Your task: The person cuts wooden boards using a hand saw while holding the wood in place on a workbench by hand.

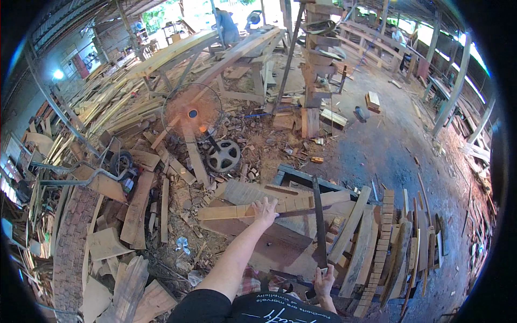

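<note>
A long curved piece of wood point(229, 212), with evenly spaced cross marks or cuts, lies across a brown board point(280, 247) in front of me. My left hand point(265, 211) rests on top of that piece, its fingers spread over it. Held by its handle in my right hand point(324, 281) is a handsaw point(320, 231). The long dark blade points away from me and crosses the marked piece near its right end. Whether the teeth are sunk in the wood I cannot tell.
Several curved wooden pieces point(383, 245) stand side by side at right. Beyond are a large round saw blade point(193, 105) and a spoked wheel point(223, 156). Offcuts point(137, 210) and a wheelbarrow point(99, 183) crowd the left. A person point(227, 26) stands at the back.
</note>
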### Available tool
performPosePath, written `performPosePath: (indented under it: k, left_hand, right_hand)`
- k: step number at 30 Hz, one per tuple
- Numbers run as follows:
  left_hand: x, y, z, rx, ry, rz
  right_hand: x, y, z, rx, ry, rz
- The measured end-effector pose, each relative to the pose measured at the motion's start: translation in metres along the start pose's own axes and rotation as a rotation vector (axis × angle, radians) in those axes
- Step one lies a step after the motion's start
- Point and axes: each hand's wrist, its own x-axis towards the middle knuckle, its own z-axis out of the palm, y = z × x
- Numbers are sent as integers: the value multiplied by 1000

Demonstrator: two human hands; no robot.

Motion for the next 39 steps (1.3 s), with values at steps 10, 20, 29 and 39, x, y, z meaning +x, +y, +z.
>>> performPosePath:
  k: [10,20,29,39]
  left_hand:
    - [2,-10,5,9,-79,32]
    - [2,-21,2,17,-89,180]
    - [-3,-30,8,-30,42,276]
    - [2,-48,22,31,188,480]
  right_hand:
    - [4,-40,6,21,-31,206]
    - [-2,-47,24,-176,149,150]
    - [-18,-50,51,-327,259,55]
    - [-21,-77,75,-320,327,118]
